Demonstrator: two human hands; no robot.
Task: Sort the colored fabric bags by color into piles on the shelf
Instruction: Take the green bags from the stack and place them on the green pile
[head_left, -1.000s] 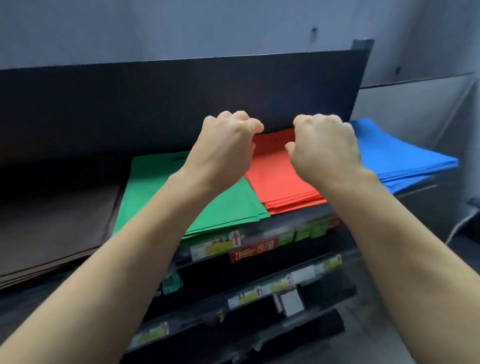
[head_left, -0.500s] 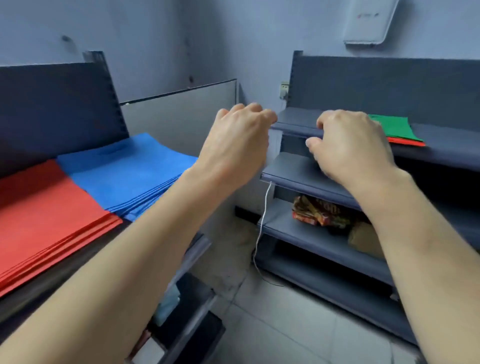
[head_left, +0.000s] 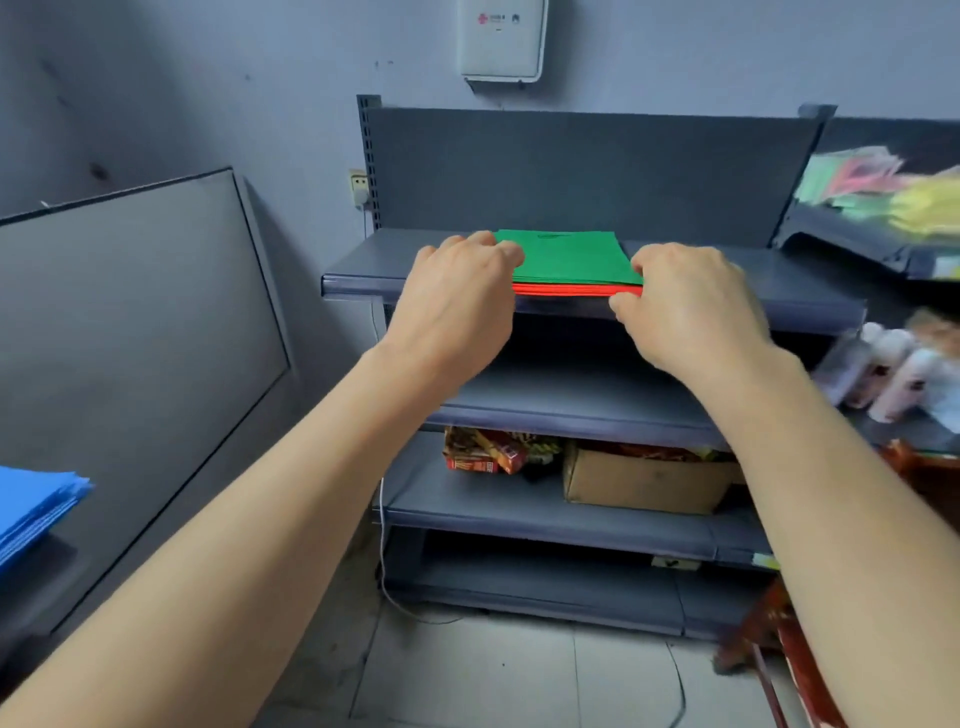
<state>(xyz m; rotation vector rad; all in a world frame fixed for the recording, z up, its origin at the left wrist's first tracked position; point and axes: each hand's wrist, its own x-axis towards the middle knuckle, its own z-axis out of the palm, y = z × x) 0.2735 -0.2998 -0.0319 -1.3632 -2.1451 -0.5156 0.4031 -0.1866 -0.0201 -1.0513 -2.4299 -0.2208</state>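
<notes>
Closest in, at the left edge, there's a blue pile (head_left: 36, 499) that's all one color, so blue looks handled as far as I can see. Both arms reach out to the top shelf (head_left: 779, 291) ahead. The left hand (head_left: 457, 301) has its fingers (head_left: 493, 249) curled over the left edge of the stack (head_left: 582, 275), but the thumb's hidden, so I can't tell if it's actually gripping. The right hand (head_left: 691, 306) pinches the stack's front right corner, thumb low at the red edge and fingers on top. The stack sits at the shelf's front lip, with a green bag (head_left: 561, 252) on top and red bags (head_left: 561, 290) under it. My guess: this mixed bunch is what's left to split, though I can't count the layers. Further back there's just the wall.
</notes>
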